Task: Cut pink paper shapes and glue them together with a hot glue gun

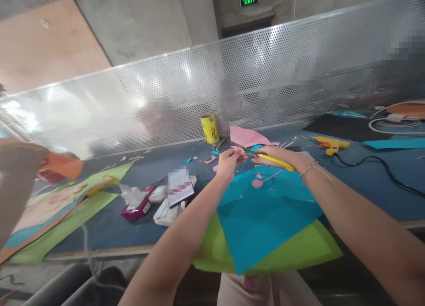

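My right hand (270, 155) is closed around scissors with yellow handles (276, 161), their dark blades pointing left toward my other hand. In my left hand (229, 161), the fingers pinch a small piece of pink paper (239, 151) close to the blades. Below both hands lies a blue sheet (270, 217), partly over a green sheet (318, 248) that hangs past the table's front edge. A round pink cutout (256, 183) and a thin pink strip rest on the blue sheet among small scraps. Behind my hands is a larger pink sheet (249, 135).
A yellow roll (210, 129) stands near the perforated metal screen (186, 93). A yellow glue gun (332, 144) with a black cord lies at right. Left are a purple-and-white power strip (138, 204), a phone-like object (181, 189), coloured sheets (76, 217) and part of another person.
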The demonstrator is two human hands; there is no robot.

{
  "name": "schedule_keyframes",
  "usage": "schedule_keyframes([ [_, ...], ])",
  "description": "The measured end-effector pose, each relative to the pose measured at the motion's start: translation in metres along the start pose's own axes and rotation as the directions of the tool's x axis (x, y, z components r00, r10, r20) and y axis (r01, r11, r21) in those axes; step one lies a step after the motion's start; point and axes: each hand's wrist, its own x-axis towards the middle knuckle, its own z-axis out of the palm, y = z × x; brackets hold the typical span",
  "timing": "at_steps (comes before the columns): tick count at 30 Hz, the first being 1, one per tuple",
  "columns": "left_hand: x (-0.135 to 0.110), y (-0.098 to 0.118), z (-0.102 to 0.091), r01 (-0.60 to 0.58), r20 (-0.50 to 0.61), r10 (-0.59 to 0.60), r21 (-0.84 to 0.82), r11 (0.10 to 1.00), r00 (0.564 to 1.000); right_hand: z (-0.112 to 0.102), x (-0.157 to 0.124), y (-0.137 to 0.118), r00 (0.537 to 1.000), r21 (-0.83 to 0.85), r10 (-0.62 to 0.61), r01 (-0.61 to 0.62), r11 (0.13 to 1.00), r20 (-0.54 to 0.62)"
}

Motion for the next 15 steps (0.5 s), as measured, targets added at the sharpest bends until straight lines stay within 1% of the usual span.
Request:
schedule_keyframes([
  [6,0.001,-0.001,0.0,-0.02,-0.005,0.02,0.007,1.0,1.0,0.007,0.01,0.014,0.996,-0.026,-0.075,0.074,0.997,-0.052],
  [11,0.0,0.001,0.002,-0.052,-0.027,0.052,0.007,0.999,0.998,0.008,0.012,0.018,0.988,-0.041,-0.142,0.14,0.989,-0.061],
  [15,-0.001,0.001,0.003,-0.046,-0.039,0.046,0.008,0.999,0.998,0.01,0.015,0.024,0.985,-0.05,-0.157,0.153,0.987,-0.075],
])
